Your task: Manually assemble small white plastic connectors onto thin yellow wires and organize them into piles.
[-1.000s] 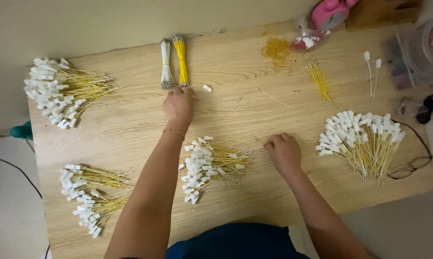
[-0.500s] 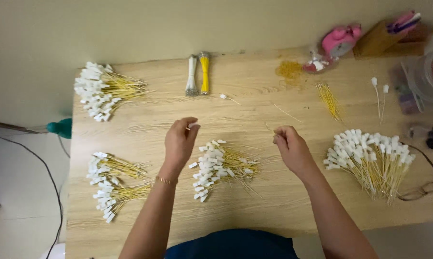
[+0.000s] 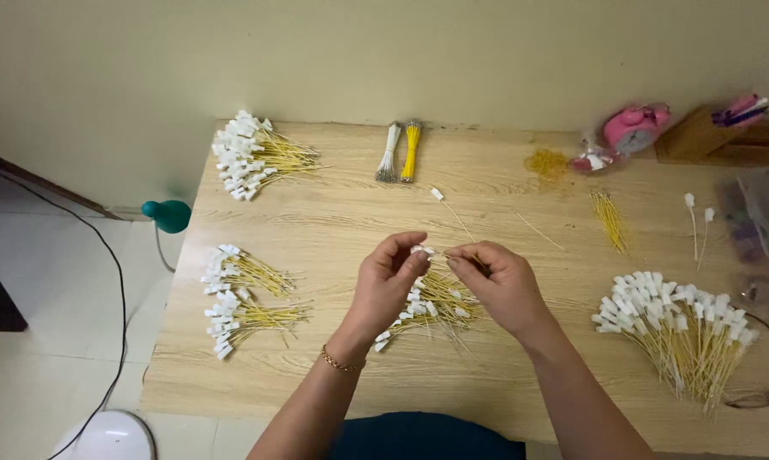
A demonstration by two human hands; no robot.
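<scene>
Fingertips of both hands meet over the middle of the wooden table (image 3: 333,213), pinching a small white connector (image 3: 422,251) with thin yellow wire trailing from it. The left hand (image 3: 384,285) closes thumb and forefinger on the white piece from the left; the right hand (image 3: 499,285) is curled narrow, its thumb and forefinger nipping what looks like the wire end just beside the connector, though the fine strand is hard to make out. Directly under the hands lies a loose pile of wired connectors (image 3: 431,308), white heads to the left, yellow tails fanning right.

Just beyond the hands, a single wired connector (image 3: 438,195) lies alone on the wood. Left of the hands, near the table edge, sit two small fans of the same parts (image 3: 240,298), and a larger heap (image 3: 252,153) rests at the far left corner. A big spread of them (image 3: 678,328) lies to the right. At the far edge lie a white wire bundle (image 3: 390,153) and a yellow wire bundle (image 3: 411,151) side by side, with a short bunch of bare yellow wires (image 3: 610,220) farther right and a pink round object (image 3: 633,128) near the wall.
</scene>
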